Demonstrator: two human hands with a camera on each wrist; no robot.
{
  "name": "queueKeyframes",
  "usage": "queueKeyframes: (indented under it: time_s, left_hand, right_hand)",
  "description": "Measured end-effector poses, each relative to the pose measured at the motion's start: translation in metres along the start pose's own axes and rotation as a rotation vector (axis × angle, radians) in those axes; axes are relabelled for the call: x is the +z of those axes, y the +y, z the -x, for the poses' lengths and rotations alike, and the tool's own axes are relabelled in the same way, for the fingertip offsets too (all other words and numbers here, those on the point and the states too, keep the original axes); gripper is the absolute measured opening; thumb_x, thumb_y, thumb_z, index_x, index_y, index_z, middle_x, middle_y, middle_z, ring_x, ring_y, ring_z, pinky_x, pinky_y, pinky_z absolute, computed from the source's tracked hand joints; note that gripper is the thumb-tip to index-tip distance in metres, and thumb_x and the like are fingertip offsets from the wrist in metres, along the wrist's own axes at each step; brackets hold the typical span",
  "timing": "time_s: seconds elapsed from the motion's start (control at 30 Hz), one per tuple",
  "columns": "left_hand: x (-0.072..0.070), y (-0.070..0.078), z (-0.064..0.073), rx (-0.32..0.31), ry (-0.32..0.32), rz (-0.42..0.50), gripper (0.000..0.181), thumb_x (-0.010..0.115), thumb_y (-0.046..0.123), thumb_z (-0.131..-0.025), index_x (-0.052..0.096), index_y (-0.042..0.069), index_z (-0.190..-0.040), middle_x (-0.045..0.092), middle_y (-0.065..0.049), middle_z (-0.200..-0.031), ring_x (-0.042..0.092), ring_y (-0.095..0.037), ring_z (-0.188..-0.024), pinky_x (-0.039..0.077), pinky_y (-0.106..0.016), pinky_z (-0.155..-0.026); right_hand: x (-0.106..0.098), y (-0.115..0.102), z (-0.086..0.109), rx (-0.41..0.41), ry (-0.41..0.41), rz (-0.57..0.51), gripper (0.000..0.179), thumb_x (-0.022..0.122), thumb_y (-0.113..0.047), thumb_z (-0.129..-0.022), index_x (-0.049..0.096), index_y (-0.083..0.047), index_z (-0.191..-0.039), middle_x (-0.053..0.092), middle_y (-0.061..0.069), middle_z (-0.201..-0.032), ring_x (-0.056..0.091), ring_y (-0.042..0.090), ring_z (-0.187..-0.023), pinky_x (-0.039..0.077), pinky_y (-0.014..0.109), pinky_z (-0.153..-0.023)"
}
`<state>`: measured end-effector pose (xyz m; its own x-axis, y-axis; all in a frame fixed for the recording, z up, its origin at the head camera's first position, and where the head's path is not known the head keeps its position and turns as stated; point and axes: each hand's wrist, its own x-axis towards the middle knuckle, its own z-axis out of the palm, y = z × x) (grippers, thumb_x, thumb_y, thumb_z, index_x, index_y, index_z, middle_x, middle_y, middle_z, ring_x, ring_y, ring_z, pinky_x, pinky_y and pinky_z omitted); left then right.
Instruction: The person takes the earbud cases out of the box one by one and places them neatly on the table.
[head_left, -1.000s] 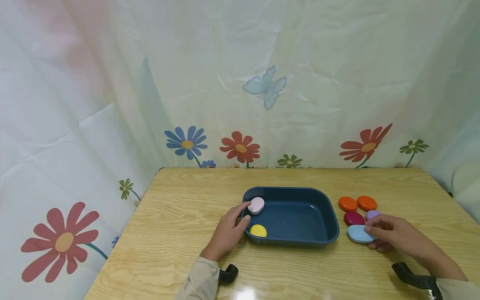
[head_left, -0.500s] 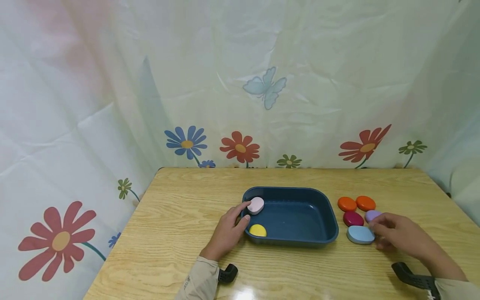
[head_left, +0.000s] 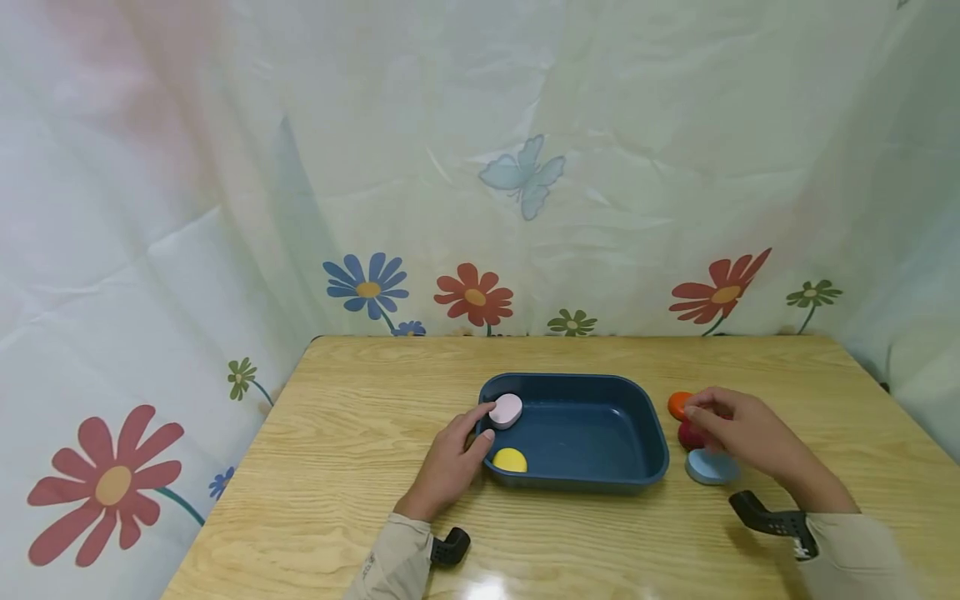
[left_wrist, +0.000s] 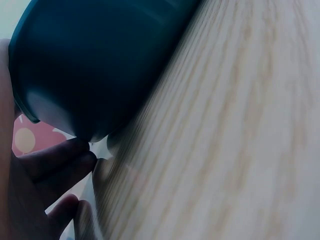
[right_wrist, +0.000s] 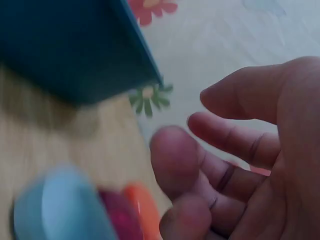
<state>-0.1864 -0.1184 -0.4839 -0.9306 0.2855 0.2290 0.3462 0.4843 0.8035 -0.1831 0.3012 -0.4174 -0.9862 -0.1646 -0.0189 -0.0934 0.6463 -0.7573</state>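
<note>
My left hand holds the left end of a dark blue rectangular basin. Thumb and index finger reach over its rim, while the other fingers touch its outer wall in the left wrist view. By the index fingertip, a pale pink rounded piece lies inside; a yellow one sits in the near left corner. My right hand hovers above smooth, soap-like pieces, fingers loosely bent with a gap to the thumb. Near it are an orange piece, a magenta one and a light blue oval. The purple piece is hidden.
The pieces rest on a light wooden table, right of the basin. A pale curtain with flower prints hangs behind the table and along its left side. Each wrist wears a black camera mount.
My right hand has lifted off the light blue piece and moved up and left, over the orange and magenta pieces. My left hand stays at the basin. The view has shifted slightly.
</note>
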Motion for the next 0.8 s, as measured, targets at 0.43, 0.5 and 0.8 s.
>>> queueKeyframes:
  time_s: [0.43,0.5,0.8]
  left_hand:
    - [-0.001,-0.001,0.000,-0.011,-0.011,-0.011,0.045,0.047,0.044,-0.105,0.050,0.030,-0.148,0.053,0.001,-0.142,0.048,-0.020,-0.133,0.039,-0.049,-0.109]
    - [-0.001,-0.002,0.000,-0.005,-0.007,-0.007,0.044,0.047,0.043,-0.105,0.050,0.030,-0.147,0.054,0.000,-0.142,0.048,-0.020,-0.133,0.039,-0.049,-0.109]
    - [0.000,-0.004,-0.002,0.001,-0.006,-0.004,0.044,0.048,0.040,-0.105,0.049,0.032,-0.149,0.054,0.000,-0.141,0.049,-0.020,-0.132,0.039,-0.049,-0.109]
  right_hand:
    - [0.023,-0.054,-0.042,-0.058,-0.178,-0.291,0.048,0.058,-0.033,-0.103,0.053,0.008,-0.128,0.062,0.025,-0.103,0.067,0.029,-0.080,0.058,0.039,-0.065]
    - [0.028,-0.060,-0.048,-0.063,-0.206,-0.298,0.048,0.059,-0.032,-0.103,0.053,0.008,-0.128,0.063,0.025,-0.102,0.067,0.029,-0.081,0.058,0.038,-0.066]
    - [0.055,-0.076,-0.075,-0.065,-0.321,-0.238,0.043,0.058,-0.032,-0.103,0.057,0.003,-0.127,0.064,0.026,-0.106,0.066,0.031,-0.087,0.057,0.040,-0.071]
